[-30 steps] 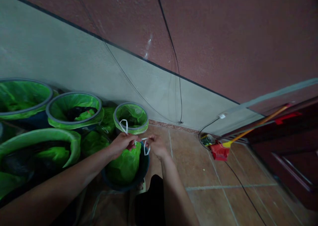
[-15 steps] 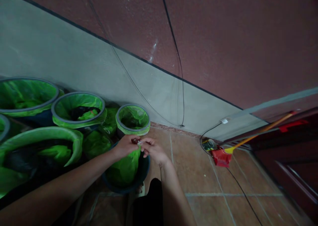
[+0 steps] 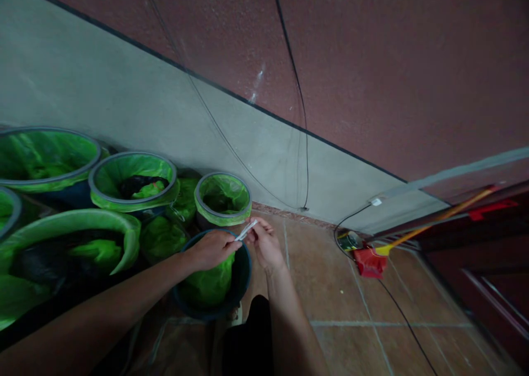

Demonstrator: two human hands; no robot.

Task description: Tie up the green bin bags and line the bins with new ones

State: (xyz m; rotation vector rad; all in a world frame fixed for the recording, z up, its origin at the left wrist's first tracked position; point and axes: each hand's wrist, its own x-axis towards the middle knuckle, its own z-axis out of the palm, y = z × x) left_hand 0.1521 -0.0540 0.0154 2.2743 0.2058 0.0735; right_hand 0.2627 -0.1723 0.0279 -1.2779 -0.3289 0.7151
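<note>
Between my hands stretches a short white string (image 3: 247,230), perhaps a bag tie. My left hand (image 3: 214,249) is closed on its lower end, just above a green plastic bag (image 3: 209,285). Whether the left fingers also grip the bag's neck is hidden. Up and to the right, my right hand (image 3: 265,242) pinches the other end between thumb and fingers. Below both hands a dark blue bin (image 3: 244,282) surrounds the green bag.
Several bins lined with green bags stand to the left, among them a small bin (image 3: 223,220) by the wall and a grey-rimmed bin (image 3: 133,200). A red dustpan (image 3: 371,262), a yellow-handled broom (image 3: 433,219) and a black cable (image 3: 407,323) are at the right.
My right hand has moved up and right, away from the left hand, and more of the white string shows. My left hand has shifted slightly down and right.
</note>
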